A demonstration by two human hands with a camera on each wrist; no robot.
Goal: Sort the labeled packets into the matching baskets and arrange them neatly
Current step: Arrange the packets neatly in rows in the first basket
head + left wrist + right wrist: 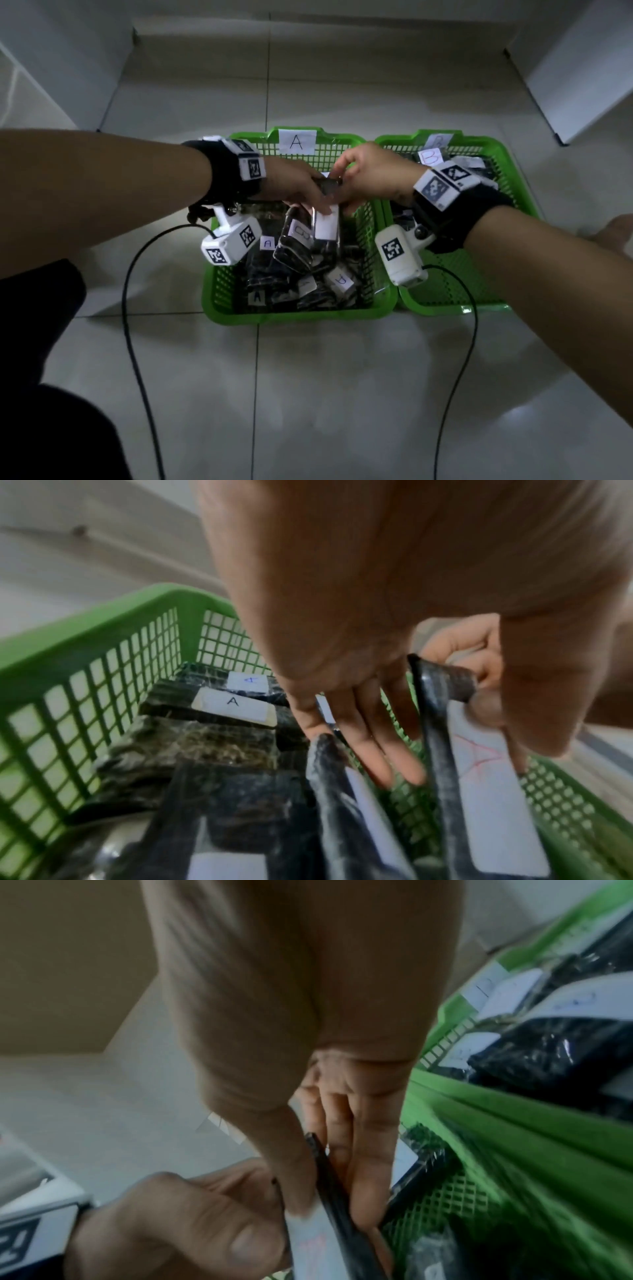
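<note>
Both hands meet over the green basket marked A (371, 240): the right hand (373, 173) pinches a dark white-labelled packet (327, 224) at its top, the left hand (294, 185) pinching it just beside that grip.

Glossy pale tiled floor (325, 394), dark grout lines; white walls (61, 51) around; dim light.
</note>
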